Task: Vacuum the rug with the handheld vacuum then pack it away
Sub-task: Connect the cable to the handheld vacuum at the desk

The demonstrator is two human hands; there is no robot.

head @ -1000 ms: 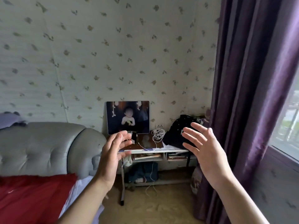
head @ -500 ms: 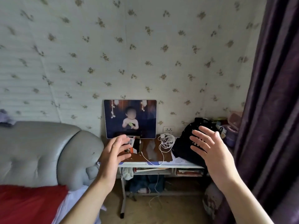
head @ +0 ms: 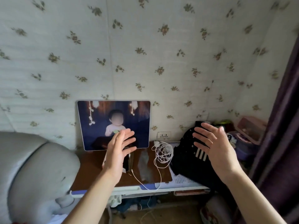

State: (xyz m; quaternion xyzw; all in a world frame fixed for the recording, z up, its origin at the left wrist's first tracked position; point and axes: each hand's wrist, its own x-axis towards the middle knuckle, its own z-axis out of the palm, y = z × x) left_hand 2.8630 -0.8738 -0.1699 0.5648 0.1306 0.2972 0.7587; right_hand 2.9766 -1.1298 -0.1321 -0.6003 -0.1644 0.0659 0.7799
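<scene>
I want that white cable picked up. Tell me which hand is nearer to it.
Left, though only slightly. The left hand is raised just left of the white cable, above the desk. The right hand is raised further right, in front of the black bag.

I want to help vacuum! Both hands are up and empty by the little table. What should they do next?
Probably lower the hands and look around for the vacuum. The left hand and right hand hold nothing, and no vacuum shows on the table, only a white cable and black clothing.
</scene>
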